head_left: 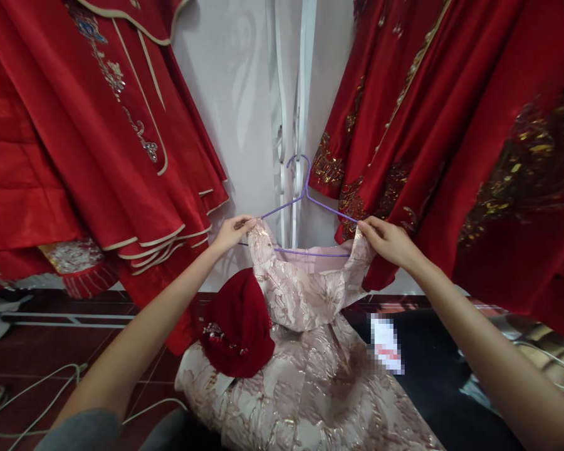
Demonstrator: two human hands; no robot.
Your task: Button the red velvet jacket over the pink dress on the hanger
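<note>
A pale pink brocade dress [305,351] with gold pattern hangs from a purple wire hanger [305,197] in front of me. My left hand [232,232] pinches the dress's left shoulder at the hanger's end. My right hand [388,241] grips the right shoulder over the hanger's other end. A dark red velvet hat [239,326] with beaded trim lies on the skirt below my left forearm.
Red embroidered gowns hang on the left [98,144] and right [474,144], close on both sides. A white wall and white rack bars [291,94] stand behind. White cables [37,388] trail over the dark red floor at lower left. A black surface [432,369] lies at right.
</note>
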